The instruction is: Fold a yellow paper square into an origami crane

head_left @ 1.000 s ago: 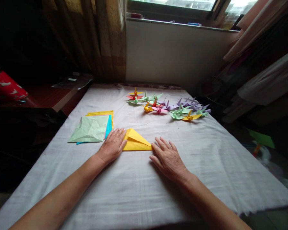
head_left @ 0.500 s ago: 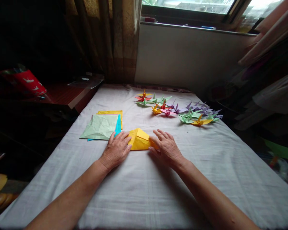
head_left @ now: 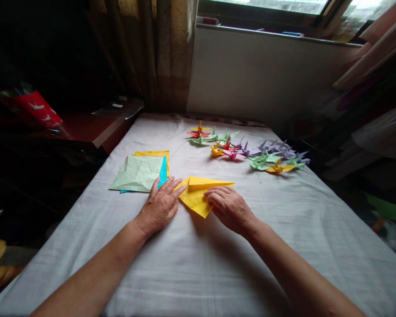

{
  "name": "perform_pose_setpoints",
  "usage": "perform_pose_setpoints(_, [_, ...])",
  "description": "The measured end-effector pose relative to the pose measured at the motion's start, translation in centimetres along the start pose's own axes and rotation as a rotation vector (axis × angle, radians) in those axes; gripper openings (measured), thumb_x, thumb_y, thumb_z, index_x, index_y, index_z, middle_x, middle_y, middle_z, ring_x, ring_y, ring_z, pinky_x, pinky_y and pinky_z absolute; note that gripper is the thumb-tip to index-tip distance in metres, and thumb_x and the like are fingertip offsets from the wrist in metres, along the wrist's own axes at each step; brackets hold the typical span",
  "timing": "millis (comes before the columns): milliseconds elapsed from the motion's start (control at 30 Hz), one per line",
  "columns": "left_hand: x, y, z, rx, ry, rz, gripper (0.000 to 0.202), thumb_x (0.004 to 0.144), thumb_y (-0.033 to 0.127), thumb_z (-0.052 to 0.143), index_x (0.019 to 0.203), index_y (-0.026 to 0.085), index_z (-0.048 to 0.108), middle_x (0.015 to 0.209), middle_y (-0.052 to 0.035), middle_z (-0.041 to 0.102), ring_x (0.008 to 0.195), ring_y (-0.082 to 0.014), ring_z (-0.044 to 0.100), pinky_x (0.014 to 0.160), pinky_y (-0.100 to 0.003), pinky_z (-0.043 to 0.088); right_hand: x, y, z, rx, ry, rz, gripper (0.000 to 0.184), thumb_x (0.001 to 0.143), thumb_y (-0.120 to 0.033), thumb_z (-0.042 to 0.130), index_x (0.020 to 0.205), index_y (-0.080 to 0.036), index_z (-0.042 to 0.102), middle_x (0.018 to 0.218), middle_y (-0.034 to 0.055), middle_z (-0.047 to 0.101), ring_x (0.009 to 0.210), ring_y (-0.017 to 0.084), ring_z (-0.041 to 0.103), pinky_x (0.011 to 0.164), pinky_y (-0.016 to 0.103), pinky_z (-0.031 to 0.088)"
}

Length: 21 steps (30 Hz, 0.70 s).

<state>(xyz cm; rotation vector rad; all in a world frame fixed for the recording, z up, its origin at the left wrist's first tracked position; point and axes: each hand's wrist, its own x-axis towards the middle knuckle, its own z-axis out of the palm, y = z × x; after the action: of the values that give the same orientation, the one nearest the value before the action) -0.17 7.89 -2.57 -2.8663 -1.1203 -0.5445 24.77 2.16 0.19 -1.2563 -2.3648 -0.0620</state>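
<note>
A yellow sheet of origami paper (head_left: 198,199), partly folded, lies in the middle of the cloth-covered table (head_left: 171,273). One long flap runs along its far side, and its near corner points toward me. My right hand (head_left: 231,209) pinches the paper's right part between thumb and curled fingers. Lying flat with its fingers spread, my left hand (head_left: 160,204) touches the paper's left corner with its fingertips. Just beyond that hand is a pile of square papers, with a creased pale green sheet (head_left: 137,174) over a blue one (head_left: 164,171) and a yellow one (head_left: 152,153).
Several folded paper cranes stand at the table's far right, among them a yellow crane (head_left: 279,168) and a pink crane (head_left: 233,154). A dark wooden desk (head_left: 86,132) on the left bears a red holder (head_left: 41,110). A curtain (head_left: 171,57) hangs behind.
My right hand has closed on the yellow paper. The paper has turned and its near edge has lifted into a point toward me. My left hand stays nearly in place.
</note>
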Motion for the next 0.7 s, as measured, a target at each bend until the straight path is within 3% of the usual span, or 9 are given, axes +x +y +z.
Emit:
perform_pose_setpoints(100, [0.2,0.0,-0.1,-0.024,0.010,0.104,0.049,0.089,0.014,0.046,0.136,0.027,0.055,0.149,-0.0065,0.049,0.142,-0.0282,0.038,0.118,-0.058,0.020,-1.2,1.6,0.1,0.089,0.044,-0.021,0.022,0.088,-0.008,0.045,0.097,-0.021,0.061,0.105,0.0061,0.075,0.106,0.021,0.067,0.099,0.040,0.047])
perform_pose_setpoints(233, [0.6,0.0,-0.2,-0.029,0.023,0.200,0.042,0.089,0.016,0.053,0.129,0.029,0.061,0.149,-0.0063,0.049,0.141,-0.0303,0.039,0.117,-0.059,0.023,-2.1,3.1,1.3,0.144,0.062,-0.021,0.012,0.090,-0.016,0.049,0.092,-0.023,0.059,0.109,0.0060,0.075,0.115,0.023,0.064,0.103,0.047,0.044])
perform_pose_setpoints(367, [0.9,0.1,-0.4,0.012,0.062,0.230,0.023,0.093,0.020,0.056,0.110,0.028,0.070,0.142,-0.0052,0.057,0.136,-0.0305,0.046,0.115,-0.059,0.027,-2.4,3.4,1.8,0.104,0.070,-0.016,0.009,0.087,-0.017,0.051,0.088,-0.022,0.058,0.113,0.0067,0.073,0.123,0.025,0.059,0.105,0.049,0.041])
perform_pose_setpoints(467, [1.0,0.8,-0.7,0.049,0.104,0.263,0.016,0.093,0.019,0.056,0.090,0.022,0.071,0.135,-0.0037,0.062,0.131,-0.0282,0.052,0.117,-0.055,0.029,-2.6,2.1,0.9,-0.007,0.038,0.062,0.018,0.083,-0.011,0.052,0.095,-0.021,0.060,0.121,0.0078,0.070,0.127,0.028,0.055,0.107,0.051,0.037])
perform_pose_setpoints(600, [1.0,2.2,-1.0,0.093,0.165,0.281,0.017,0.089,0.015,0.057,0.076,0.019,0.068,0.126,-0.0036,0.068,0.124,-0.0265,0.057,0.118,-0.050,0.029,-3.2,-1.0,-0.6,-0.154,0.009,0.088,0.039,0.082,-0.017,0.064,0.121,-0.022,0.060,0.136,0.0108,0.060,0.128,0.030,0.051,0.108,0.049,0.033])
perform_pose_setpoints(700, [0.9,3.1,-1.0,0.060,0.195,0.288,0.015,0.087,0.018,0.059,0.075,0.020,0.068,0.116,-0.0024,0.072,0.117,-0.0242,0.060,0.117,-0.047,0.030,-3.8,-2.5,-0.7,-0.233,0.063,0.050,0.026,0.086,-0.023,0.067,0.111,-0.027,0.067,0.125,0.0065,0.067,0.115,0.027,0.058,0.099,0.043,0.037])
